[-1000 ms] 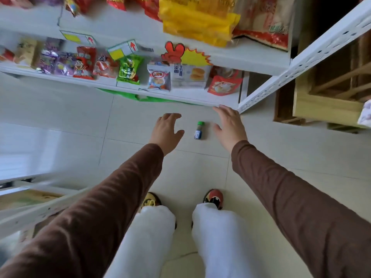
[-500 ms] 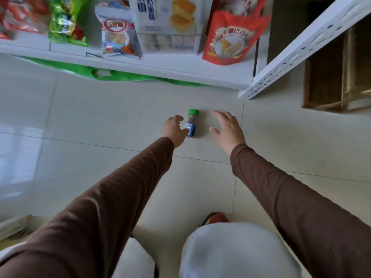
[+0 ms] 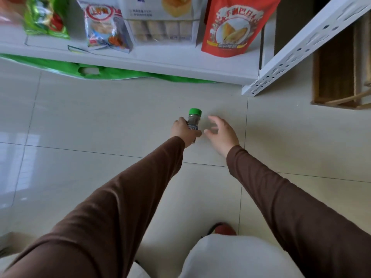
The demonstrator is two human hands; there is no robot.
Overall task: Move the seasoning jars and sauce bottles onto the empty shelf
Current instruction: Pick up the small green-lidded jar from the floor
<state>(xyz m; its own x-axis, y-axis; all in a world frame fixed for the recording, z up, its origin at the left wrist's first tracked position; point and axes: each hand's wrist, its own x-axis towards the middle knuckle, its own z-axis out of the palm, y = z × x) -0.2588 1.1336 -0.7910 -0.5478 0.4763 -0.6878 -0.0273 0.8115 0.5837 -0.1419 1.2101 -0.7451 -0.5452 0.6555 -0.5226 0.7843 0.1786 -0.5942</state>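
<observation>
A small seasoning jar (image 3: 193, 119) with a green cap and dark contents is low over the pale tiled floor, in the middle of the head view. My left hand (image 3: 183, 131) is wrapped around its lower half, covering most of the blue label. My right hand (image 3: 220, 132) hovers just to the right of the jar with fingers spread, not touching it. Both arms wear brown sleeves.
A white shelf (image 3: 180, 66) runs across the top, holding snack bags, a biscuit box (image 3: 160, 19) and a red pouch (image 3: 230, 27). A green bag (image 3: 120, 72) lies under it. The white perforated upright (image 3: 301, 49) and a wooden crate (image 3: 341, 67) stand at right.
I have bent lower toward the floor. My left hand went from open beside the jar to closed around it. My right hand stayed open close by.
</observation>
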